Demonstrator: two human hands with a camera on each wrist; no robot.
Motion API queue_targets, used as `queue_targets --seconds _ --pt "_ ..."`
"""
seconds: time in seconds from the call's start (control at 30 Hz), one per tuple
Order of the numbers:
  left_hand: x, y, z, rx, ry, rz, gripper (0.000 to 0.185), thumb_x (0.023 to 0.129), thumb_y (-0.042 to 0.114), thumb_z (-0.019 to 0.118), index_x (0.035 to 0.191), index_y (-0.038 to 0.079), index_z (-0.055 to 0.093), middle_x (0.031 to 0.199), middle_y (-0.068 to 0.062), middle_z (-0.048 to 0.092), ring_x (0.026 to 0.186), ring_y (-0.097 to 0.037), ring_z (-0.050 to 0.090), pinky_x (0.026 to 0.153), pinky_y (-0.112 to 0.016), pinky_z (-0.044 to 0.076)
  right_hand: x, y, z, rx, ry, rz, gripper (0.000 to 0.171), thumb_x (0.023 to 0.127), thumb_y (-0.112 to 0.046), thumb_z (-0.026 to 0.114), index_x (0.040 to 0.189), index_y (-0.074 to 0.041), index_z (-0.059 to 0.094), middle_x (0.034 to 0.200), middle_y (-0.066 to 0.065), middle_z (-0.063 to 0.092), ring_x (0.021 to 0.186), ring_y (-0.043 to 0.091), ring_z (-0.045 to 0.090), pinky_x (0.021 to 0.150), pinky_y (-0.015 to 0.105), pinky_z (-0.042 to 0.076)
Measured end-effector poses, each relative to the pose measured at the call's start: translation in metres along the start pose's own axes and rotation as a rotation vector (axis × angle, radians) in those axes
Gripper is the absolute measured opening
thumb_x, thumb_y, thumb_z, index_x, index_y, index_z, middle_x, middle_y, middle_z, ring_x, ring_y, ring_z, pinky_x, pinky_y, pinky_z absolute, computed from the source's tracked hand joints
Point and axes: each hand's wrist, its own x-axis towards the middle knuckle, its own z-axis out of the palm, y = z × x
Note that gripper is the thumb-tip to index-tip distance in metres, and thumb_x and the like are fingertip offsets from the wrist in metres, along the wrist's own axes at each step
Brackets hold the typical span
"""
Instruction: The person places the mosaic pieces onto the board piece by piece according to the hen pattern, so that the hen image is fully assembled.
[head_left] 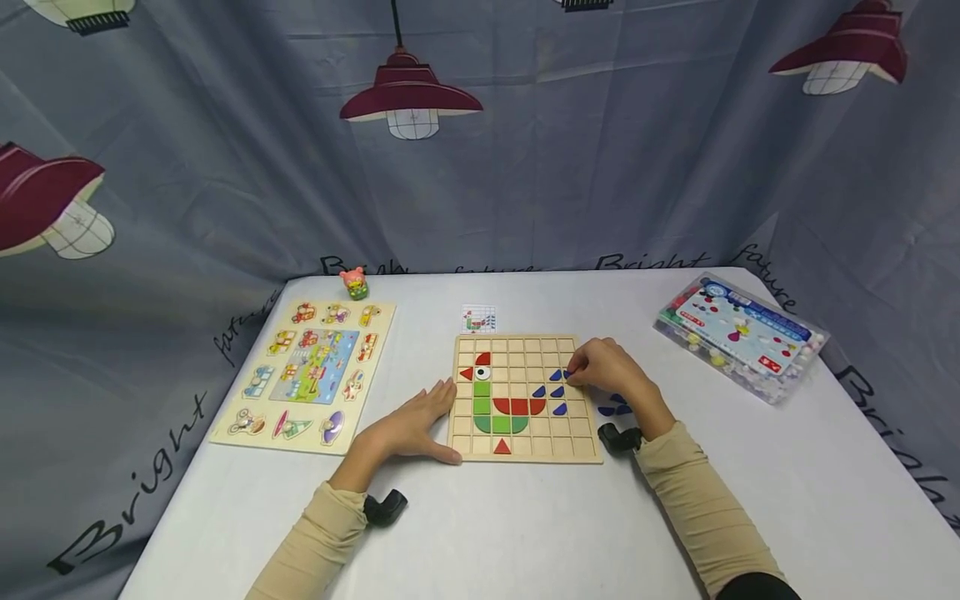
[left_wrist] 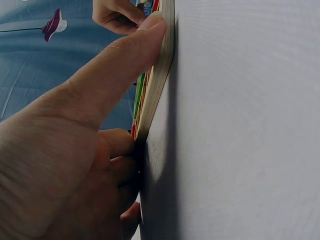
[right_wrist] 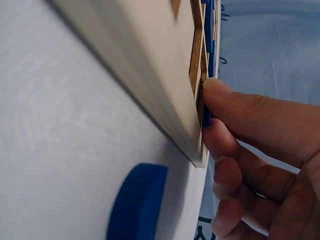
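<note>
A wooden grid board (head_left: 555,455) lies on the table, with red and green pieces forming a bird-like figure and several blue pieces (head_left: 557,392) at its right. At the right side of the board, my right hand (head_left: 611,368) pinches a blue quarter-round piece (right_wrist: 207,116) between thumb and forefinger, close over a cell. My left hand (head_left: 412,423) rests along the left edge of the board, fingers extended and thumb at the front corner. More blue pieces (head_left: 617,400) lie loose on the table below the right hand; one blue piece (right_wrist: 137,205) shows near the board's side in the right wrist view.
A small pattern card (head_left: 479,318) lies behind the board. To the left are a picture puzzle board (head_left: 348,333) and a small pink-eared figurine (head_left: 355,283). A clear plastic box (head_left: 738,333) of colourful pieces stands at the back right. A printed curtain surrounds the white table.
</note>
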Motion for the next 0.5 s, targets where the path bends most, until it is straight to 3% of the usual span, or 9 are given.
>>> queue_targets --seconds 0.5 --pt "-0.0008 0.0000 0.0005 0.006 -0.002 -0.009 0.118 0.073 0.056 0.078 0.156 0.004 0.012 0.165 -0.009 0.006 0.154 -0.022 0.005 0.127 -0.040 0.007 0.0014 0.0006 0.0018 -0.005 -0.014 -0.007 0.014 0.078 -0.012 0.079 0.090 -0.005 0.076 0.075 0.001 0.069 0.068 0.014 0.055 0.062 0.024 0.045"
